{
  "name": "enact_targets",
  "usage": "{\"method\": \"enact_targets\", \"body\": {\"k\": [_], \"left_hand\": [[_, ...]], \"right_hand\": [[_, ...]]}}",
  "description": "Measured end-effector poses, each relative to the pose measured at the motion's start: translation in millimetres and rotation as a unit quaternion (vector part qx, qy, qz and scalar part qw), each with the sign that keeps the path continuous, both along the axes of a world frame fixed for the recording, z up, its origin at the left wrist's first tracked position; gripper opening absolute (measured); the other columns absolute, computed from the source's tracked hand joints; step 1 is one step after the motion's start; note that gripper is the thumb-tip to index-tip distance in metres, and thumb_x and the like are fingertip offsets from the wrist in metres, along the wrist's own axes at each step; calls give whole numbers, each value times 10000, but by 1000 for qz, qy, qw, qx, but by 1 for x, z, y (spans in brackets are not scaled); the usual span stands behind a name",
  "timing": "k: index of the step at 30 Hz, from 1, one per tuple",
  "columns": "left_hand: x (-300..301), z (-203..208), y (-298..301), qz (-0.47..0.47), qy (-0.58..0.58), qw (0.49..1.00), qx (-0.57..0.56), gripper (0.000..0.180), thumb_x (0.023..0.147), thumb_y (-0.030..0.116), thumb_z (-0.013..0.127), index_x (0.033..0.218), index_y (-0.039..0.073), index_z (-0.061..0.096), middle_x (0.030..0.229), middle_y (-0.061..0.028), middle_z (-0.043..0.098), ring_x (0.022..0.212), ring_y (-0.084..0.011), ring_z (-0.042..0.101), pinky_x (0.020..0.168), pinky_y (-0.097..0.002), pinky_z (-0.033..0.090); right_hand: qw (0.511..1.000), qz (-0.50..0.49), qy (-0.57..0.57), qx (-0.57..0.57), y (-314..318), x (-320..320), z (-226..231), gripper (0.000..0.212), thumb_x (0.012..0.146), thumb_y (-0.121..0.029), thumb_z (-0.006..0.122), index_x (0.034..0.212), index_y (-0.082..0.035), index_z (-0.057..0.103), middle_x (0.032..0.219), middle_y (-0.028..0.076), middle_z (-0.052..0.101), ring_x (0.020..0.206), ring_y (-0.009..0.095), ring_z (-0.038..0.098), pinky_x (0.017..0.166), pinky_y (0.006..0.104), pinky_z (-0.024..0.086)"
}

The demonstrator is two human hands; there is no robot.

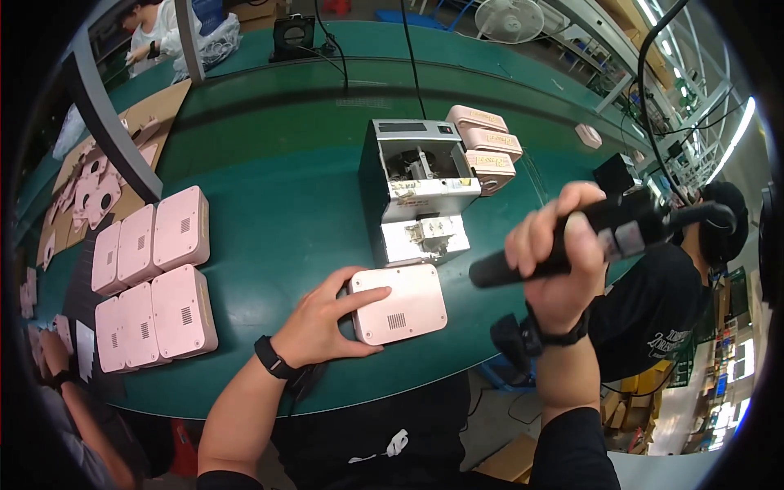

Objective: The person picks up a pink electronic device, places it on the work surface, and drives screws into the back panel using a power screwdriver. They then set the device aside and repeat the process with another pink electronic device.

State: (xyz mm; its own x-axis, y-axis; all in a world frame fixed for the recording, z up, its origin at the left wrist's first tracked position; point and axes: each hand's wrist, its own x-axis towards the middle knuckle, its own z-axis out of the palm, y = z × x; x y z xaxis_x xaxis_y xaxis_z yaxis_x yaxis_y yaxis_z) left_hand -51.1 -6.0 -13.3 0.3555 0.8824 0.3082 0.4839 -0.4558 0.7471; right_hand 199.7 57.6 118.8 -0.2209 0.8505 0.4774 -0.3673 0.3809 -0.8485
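Observation:
My left hand [321,314] grips a pink plastic case [402,300] by its left end, with the thumb at the near side and a finger lying across the top. The case lies flat on the green bench, its slotted vent and corner screw holes facing up. Raised at the right, my right hand [563,245] is closed around a black electric screwdriver [629,229] with a cable at its back end. The tool's dark front end points left, apart from the case. Just beyond the case stands a grey metal screw feeder [420,192].
Several pink cases [155,278] stand in two rows at the left. More pink cases [490,147] sit behind the feeder's right side. Loose pink parts lie on a cardboard sheet [163,122] beside a grey post [114,122]. Co-workers are at the left, far left and right [653,318].

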Motion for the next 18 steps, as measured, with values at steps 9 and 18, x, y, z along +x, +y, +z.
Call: {"method": "enact_targets", "body": {"k": [9,18], "left_hand": [[-2,2,0,-12,-6,1000,4,738,619,257,882,1311,241,624,1345,-135,498,1160,-341,576,950,-413,520],[-6,-10,3,-11,-20,999,22,761,613,255,876,1323,233,604,1333,-149,498,1137,-344,582,945,-418,522]], "right_hand": [[996,-84,-33,12,41,-26,3,129,970,-185,501,1028,-81,452,620,35,467,478,154,461,495,320,412],[997,77,-13,-29,-42,-66,13,338,914,-350,605,1032,-93,420,630,42,499,484,162,491,512,318,446]]}}
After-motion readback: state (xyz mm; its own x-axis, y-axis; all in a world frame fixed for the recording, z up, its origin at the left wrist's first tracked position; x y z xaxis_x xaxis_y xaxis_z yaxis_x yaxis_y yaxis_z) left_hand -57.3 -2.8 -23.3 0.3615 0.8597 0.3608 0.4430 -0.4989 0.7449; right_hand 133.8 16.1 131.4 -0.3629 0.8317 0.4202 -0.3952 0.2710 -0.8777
